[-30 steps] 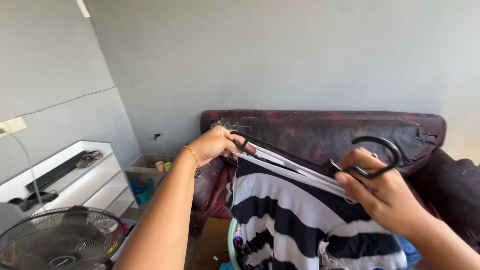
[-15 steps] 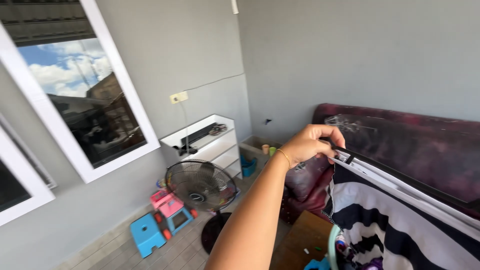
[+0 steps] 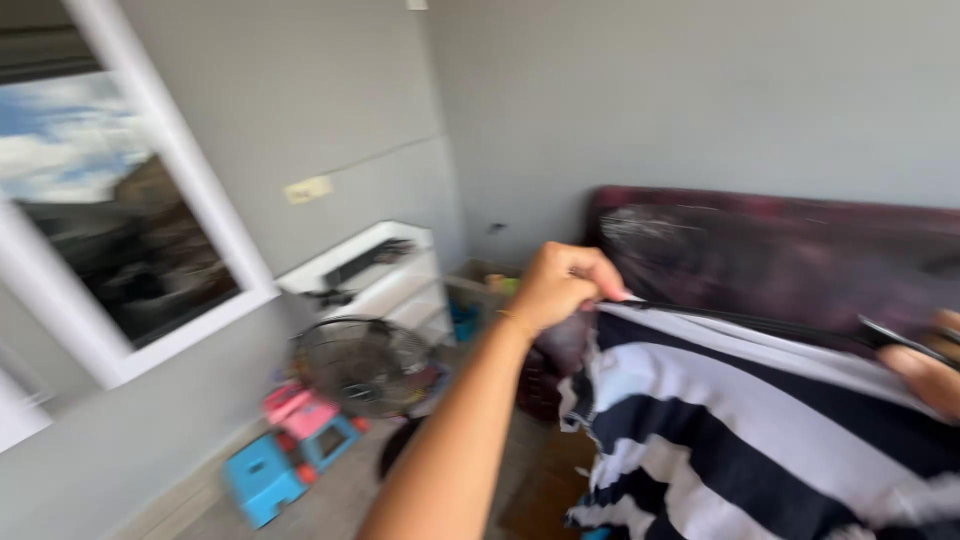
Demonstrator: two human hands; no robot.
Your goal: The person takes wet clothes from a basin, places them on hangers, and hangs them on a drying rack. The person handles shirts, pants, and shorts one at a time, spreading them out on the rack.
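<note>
A black-and-white striped shirt [image 3: 740, 440] hangs on a black hanger [image 3: 760, 322] in front of me. My left hand [image 3: 562, 283] pinches the left end of the hanger together with the shirt's shoulder. My right hand [image 3: 930, 365] shows only at the right edge, fingers closed on the hanger near its hook and on the shirt's top edge. The frame is motion-blurred.
A dark red sofa [image 3: 780, 250] stands behind the shirt. A black floor fan [image 3: 365, 368] stands at lower left, beside a white shelf unit [image 3: 375, 270], a pink toy [image 3: 300, 410] and a blue stool [image 3: 258, 480]. A white-framed window [image 3: 110, 230] fills the left wall.
The view has swung left and then partly back. My right hand left the frame and has come back at the right edge. My left hand keeps its hold on the hanger's end.
</note>
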